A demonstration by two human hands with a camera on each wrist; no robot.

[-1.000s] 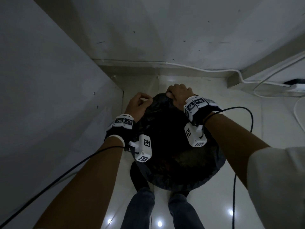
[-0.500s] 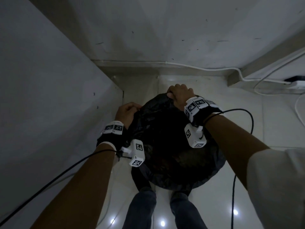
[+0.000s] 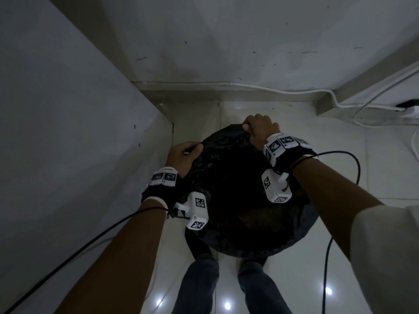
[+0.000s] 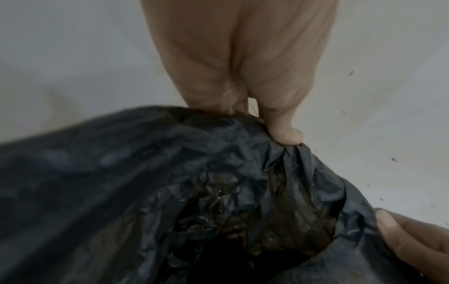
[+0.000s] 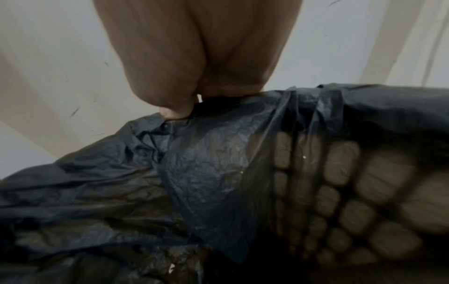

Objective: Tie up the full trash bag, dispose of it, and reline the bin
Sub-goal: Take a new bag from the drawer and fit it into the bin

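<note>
A black trash bag (image 3: 235,191) lines a round bin on the floor in front of my feet. My left hand (image 3: 184,155) pinches the bag's edge on the left side of the rim, and my right hand (image 3: 259,128) grips the edge at the far side. In the left wrist view the left hand (image 4: 245,100) holds crumpled black film (image 4: 170,182) above the bag's dark mouth. In the right wrist view the right hand (image 5: 194,96) clamps the bag (image 5: 206,173), and the bin's lattice wall (image 5: 352,188) shows through the thin plastic.
The bin stands in a corner: a grey cabinet side (image 3: 68,143) on the left, a wall (image 3: 249,41) behind. White cables (image 3: 340,100) run along the skirting to a power strip (image 3: 410,111) at the right. My legs (image 3: 199,286) stand just before the bin on glossy tiles.
My left hand has slid back along the left side of the rim, still pinching the bag's edge. The right hand has kept its hold at the far side.
</note>
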